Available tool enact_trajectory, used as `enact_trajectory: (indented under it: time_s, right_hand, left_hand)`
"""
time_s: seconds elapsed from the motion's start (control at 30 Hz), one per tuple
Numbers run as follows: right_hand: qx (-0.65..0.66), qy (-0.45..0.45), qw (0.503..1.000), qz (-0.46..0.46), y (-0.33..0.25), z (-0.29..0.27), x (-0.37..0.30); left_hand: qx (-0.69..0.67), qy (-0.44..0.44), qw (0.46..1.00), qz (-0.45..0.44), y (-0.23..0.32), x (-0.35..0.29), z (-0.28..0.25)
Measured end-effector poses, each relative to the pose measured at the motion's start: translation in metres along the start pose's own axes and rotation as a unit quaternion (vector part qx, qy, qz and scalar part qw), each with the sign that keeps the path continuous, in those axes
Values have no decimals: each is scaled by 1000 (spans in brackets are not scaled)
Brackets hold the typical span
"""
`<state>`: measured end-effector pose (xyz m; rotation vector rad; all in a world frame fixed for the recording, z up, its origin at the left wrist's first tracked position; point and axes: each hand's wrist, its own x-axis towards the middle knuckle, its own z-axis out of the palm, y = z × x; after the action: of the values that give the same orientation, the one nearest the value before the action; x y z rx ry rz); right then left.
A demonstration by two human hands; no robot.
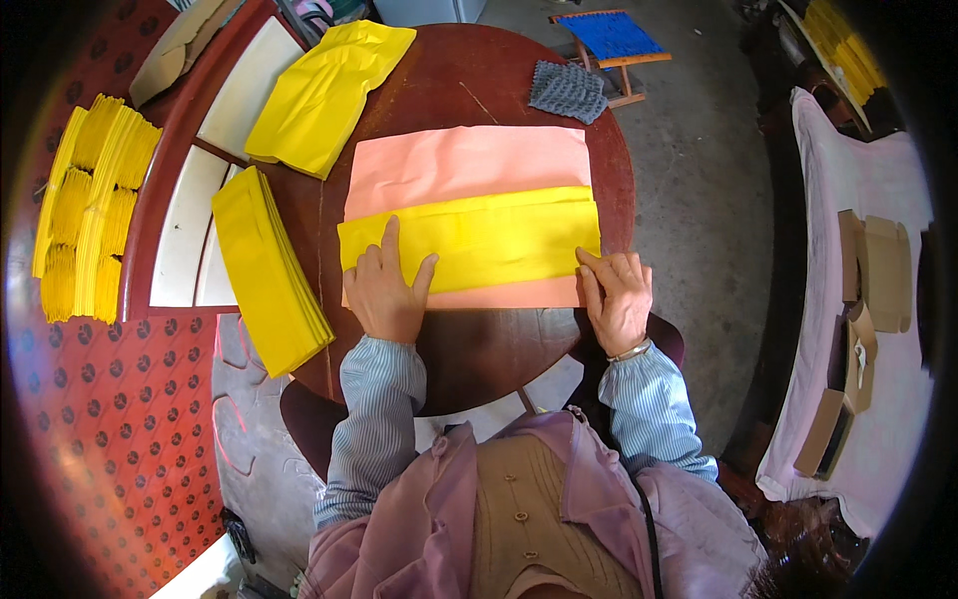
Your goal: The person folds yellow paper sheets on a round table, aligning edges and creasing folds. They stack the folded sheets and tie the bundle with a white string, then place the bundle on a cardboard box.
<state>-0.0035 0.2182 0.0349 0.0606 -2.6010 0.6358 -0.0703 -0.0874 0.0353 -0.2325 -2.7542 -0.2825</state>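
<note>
A folded strip of yellow paper (479,240) lies across a salmon-pink sheet (469,165) on the round table. The pink shows above and below the strip. My left hand (384,285) rests on the strip's left end, index finger stretched out, thumb apart, other fingers bent. At the strip's right edge, my right hand (617,299) has its thumb and index finger closed on the paper near the corner. Left of the pink sheet lies a stack of folded yellow paper (269,275). Behind it is a creased yellow sheet (329,95).
The dark red round table (469,70) carries a grey knitted cloth (568,90) at its far right. Beyond stands a stool with a blue woven seat (611,36). Bundled yellow paper (95,210) is at far left. Cardboard boxes (848,369) lie on a pale cloth (798,439) at right.
</note>
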Motion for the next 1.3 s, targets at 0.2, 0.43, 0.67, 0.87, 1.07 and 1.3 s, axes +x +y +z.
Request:
enact_trajectory:
  time_s: [0.2, 0.43, 0.67, 0.87, 1.07, 1.3]
  right_hand:
    - [16, 25, 999, 12, 5, 2, -2]
    - [-9, 20, 1000, 13, 7, 2, -4]
    - [-61, 1, 998, 17, -18, -7, 3]
    - [6, -143, 979, -146, -99, 72, 29]
    - [-60, -173, 973, -144, -76, 111, 51]
    - [-171, -197, 964, -51, -15, 66, 54]
  left_hand:
    - [-36, 15, 999, 32, 6, 1, 8]
    - [-126, -69, 989, 34, 0, -1, 32]
    - [-92, -38, 994, 51, 2, -7, 39]
    - [-69, -48, 996, 42, 4, -7, 41]
    - [-49, -55, 996, 39, 4, -5, 43]
    - [-35, -52, 998, 11, -9, -6, 41]
